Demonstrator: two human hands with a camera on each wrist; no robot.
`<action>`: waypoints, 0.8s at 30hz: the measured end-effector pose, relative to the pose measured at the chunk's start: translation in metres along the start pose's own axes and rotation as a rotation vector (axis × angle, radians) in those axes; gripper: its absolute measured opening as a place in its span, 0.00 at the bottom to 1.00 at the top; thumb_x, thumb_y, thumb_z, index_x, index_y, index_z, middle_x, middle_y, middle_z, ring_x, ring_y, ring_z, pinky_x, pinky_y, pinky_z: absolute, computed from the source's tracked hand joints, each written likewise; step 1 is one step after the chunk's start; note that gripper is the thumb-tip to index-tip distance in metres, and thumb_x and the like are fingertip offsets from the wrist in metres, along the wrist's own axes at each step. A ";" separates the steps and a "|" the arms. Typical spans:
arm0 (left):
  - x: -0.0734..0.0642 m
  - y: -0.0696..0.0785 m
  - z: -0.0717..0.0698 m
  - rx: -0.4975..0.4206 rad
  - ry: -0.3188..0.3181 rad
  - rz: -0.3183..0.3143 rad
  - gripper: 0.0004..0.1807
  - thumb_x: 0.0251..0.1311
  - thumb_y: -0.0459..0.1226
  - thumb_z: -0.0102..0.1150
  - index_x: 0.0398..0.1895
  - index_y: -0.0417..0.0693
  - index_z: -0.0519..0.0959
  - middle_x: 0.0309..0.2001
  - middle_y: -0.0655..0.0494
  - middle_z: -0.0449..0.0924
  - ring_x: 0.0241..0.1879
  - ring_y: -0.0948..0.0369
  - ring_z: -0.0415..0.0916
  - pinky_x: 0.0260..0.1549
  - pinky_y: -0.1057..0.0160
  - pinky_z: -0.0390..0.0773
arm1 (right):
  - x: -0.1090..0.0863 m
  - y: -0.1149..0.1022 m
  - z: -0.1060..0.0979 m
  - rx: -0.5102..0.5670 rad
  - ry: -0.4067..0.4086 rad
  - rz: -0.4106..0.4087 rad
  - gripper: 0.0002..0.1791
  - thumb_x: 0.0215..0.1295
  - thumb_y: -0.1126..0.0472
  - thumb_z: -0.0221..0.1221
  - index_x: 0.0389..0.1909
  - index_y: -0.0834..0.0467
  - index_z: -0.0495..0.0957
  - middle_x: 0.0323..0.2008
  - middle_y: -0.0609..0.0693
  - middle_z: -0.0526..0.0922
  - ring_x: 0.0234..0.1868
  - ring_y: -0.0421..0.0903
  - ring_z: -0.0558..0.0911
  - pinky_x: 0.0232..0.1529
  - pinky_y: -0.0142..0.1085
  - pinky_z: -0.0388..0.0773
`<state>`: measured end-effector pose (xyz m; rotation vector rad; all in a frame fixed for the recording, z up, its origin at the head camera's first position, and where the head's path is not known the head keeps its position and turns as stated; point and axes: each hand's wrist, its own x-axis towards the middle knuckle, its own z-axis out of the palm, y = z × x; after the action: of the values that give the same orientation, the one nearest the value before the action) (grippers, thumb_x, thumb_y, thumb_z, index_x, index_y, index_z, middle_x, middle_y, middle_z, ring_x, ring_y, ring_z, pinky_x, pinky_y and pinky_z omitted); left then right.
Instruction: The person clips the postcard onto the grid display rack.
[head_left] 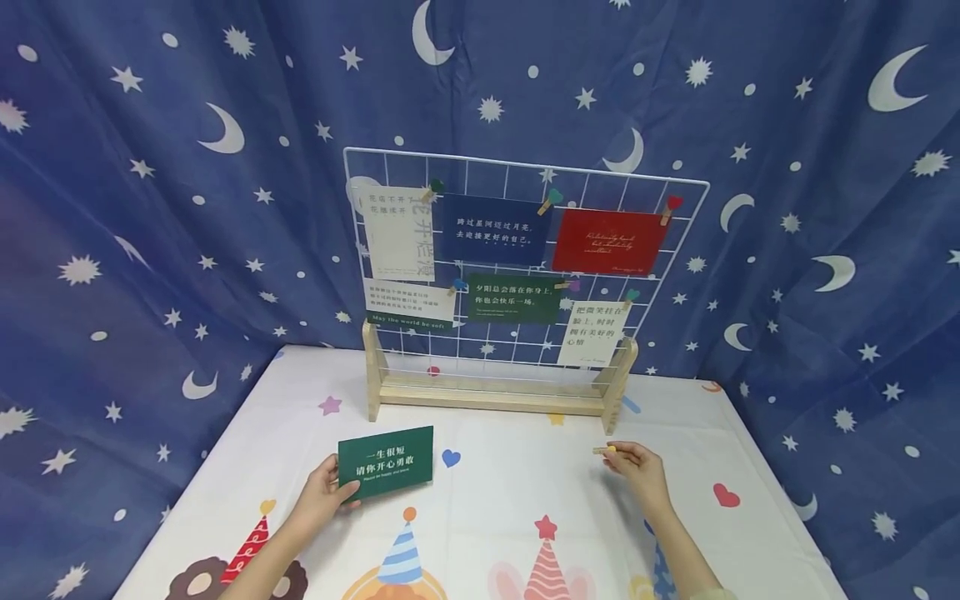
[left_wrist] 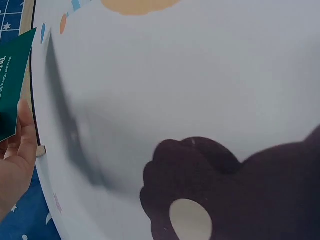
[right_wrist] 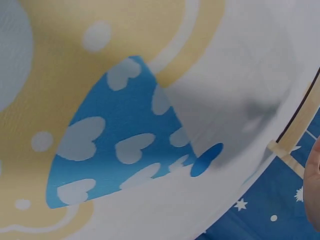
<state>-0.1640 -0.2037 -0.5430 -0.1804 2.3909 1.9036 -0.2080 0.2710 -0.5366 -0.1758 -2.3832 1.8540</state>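
My left hand (head_left: 324, 492) grips a green card (head_left: 386, 462) by its left edge, thumb in front and fingers behind. White lettering faces me on the card, which is held up above the tabletop. In the left wrist view the same card (left_wrist: 15, 85) shows at the left edge. My right hand (head_left: 641, 471) pinches a small wooden clip (head_left: 603, 451) with a yellow top between thumb and fingertips. Only a sliver of the right hand (right_wrist: 313, 190) appears in the right wrist view; the clip is out of that view.
A white wire grid (head_left: 525, 167) stands in a wooden base (head_left: 487, 398) at the back of the table. Several cards hang on it by heart-topped clips, among them a red card (head_left: 609, 242) and a blue card (head_left: 491, 229). A starry curtain (head_left: 150, 250) hangs behind.
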 end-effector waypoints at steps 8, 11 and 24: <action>0.005 0.004 0.010 -0.038 -0.008 0.030 0.22 0.58 0.19 0.51 0.57 0.27 0.63 0.48 0.28 0.76 0.42 0.48 0.82 0.32 0.59 0.85 | -0.003 -0.004 0.010 0.042 0.023 -0.024 0.15 0.61 0.73 0.57 0.47 0.79 0.72 0.35 0.61 0.85 0.30 0.32 0.83 0.36 0.24 0.82; 0.007 0.004 0.016 -0.054 -0.008 0.021 0.22 0.58 0.19 0.51 0.57 0.28 0.64 0.48 0.29 0.76 0.41 0.49 0.82 0.32 0.59 0.85 | -0.004 -0.005 0.013 0.079 0.037 -0.023 0.15 0.60 0.73 0.58 0.45 0.79 0.71 0.30 0.51 0.86 0.29 0.33 0.84 0.36 0.24 0.82; 0.022 0.014 0.038 -0.084 -0.009 0.028 0.17 0.58 0.20 0.51 0.51 0.28 0.66 0.45 0.33 0.78 0.36 0.56 0.83 0.27 0.63 0.84 | -0.008 -0.014 0.029 0.167 0.006 -0.060 0.16 0.60 0.73 0.58 0.43 0.82 0.69 0.25 0.43 0.86 0.28 0.34 0.84 0.34 0.24 0.82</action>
<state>-0.1883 -0.1644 -0.5414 -0.1443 2.3222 2.0139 -0.2050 0.2388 -0.5306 -0.0932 -2.1900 2.0094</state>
